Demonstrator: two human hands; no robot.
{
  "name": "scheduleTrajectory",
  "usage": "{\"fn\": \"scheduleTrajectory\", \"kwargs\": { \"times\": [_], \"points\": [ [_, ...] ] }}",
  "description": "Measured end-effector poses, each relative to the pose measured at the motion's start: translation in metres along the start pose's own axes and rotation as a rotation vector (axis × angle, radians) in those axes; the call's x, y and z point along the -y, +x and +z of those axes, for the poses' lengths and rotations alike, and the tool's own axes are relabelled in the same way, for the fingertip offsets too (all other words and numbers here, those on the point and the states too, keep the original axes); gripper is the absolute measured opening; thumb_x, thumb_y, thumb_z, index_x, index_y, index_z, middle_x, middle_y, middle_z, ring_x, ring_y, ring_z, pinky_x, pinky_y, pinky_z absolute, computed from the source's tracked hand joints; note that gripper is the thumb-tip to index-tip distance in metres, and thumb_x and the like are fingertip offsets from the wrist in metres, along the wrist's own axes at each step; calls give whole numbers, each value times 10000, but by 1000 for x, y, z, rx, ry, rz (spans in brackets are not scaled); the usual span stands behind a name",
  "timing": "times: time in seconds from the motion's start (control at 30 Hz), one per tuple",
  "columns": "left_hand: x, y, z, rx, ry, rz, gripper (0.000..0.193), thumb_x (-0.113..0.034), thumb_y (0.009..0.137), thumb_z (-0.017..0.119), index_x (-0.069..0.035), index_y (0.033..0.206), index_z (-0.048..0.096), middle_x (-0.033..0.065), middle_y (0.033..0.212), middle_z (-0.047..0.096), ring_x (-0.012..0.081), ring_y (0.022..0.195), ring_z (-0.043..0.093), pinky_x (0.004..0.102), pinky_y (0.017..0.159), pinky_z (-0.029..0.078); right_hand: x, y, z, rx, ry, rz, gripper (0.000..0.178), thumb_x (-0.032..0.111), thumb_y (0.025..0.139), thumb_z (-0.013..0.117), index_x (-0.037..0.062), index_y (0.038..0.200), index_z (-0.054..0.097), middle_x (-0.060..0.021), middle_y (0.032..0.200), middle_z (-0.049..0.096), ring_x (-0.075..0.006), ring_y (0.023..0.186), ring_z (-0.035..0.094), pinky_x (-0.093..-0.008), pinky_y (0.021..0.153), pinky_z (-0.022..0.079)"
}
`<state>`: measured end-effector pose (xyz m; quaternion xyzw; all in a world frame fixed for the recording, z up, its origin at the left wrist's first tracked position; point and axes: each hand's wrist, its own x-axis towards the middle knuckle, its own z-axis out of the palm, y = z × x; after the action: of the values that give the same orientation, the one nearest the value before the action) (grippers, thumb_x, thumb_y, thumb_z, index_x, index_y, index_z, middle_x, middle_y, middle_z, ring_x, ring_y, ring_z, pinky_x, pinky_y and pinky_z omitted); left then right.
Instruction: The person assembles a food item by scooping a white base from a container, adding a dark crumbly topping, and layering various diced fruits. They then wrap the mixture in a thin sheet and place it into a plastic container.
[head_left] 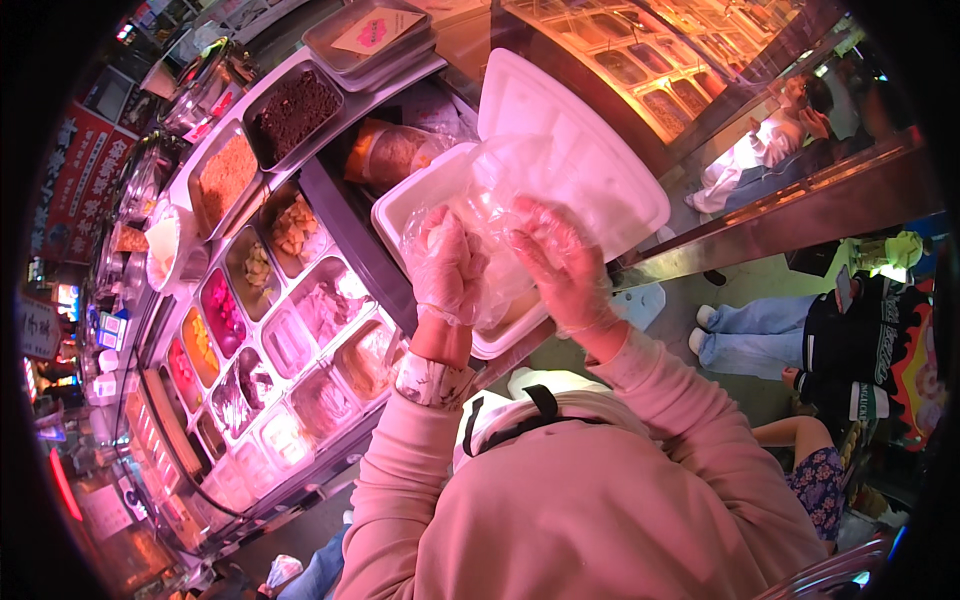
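Note:
Both my hands wear clear plastic gloves and are raised over a white lidded box (392, 212), whose pale lid (580, 120) leans up behind it. Between them stretches thin, crumpled clear plastic film (497, 192). My left hand (446, 265) is closed in a fist around the film's left side. On the other side, the bent fingers and thumb of my right hand (570, 270) pinch the film's edge. What lies inside the box is mostly hidden by the film and my hands.
To the left, a counter holds several metal pans of toppings, including a dark crumb pan (295, 115) and an orange-brown crumb pan (225, 185). A wrapped brown package (385, 155) lies behind the box. A glass-fronted food display (650, 70) stands far right. Other people are at the right.

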<state>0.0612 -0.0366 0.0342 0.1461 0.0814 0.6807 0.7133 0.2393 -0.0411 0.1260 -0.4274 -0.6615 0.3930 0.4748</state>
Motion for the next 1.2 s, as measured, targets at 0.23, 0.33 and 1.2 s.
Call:
{"fn": "scheduleTrajectory", "kwargs": {
  "times": [0.23, 0.33, 1.2],
  "points": [
    [6, -24, 58, -294, -92, 62, 382, -226, 1034, 622, -70, 1359, 495, 98, 1084, 643, 245, 968, 638, 402, 899, 531, -2, -17, 35, -20, -67, -87, 300, 66, 940, 706, 0, 1229, 664, -108, 1148, 679, -230, 984, 693, -328, 813, 570],
    [17, -37, 51, -366, 108, 229, 438, -115, 999, 659, -68, 1392, 470, 79, 1065, 641, 226, 973, 635, 378, 852, 547, -19, -26, 57, -58, -120, -207, 290, -8, 876, 681, 17, 1165, 668, -145, 1131, 670, -290, 980, 692, -354, 826, 571],
    [-52, -60, 74, -229, 1121, 721, 453, 104, 873, 731, -80, 1260, 582, 48, 957, 601, 90, 802, 557, 204, 707, 486, 11, -30, 97, 480, 1027, 460, 220, -71, 759, 722, 40, 898, 594, 2, 843, 607, -87, 794, 580, -245, 721, 489]
  ]
}}
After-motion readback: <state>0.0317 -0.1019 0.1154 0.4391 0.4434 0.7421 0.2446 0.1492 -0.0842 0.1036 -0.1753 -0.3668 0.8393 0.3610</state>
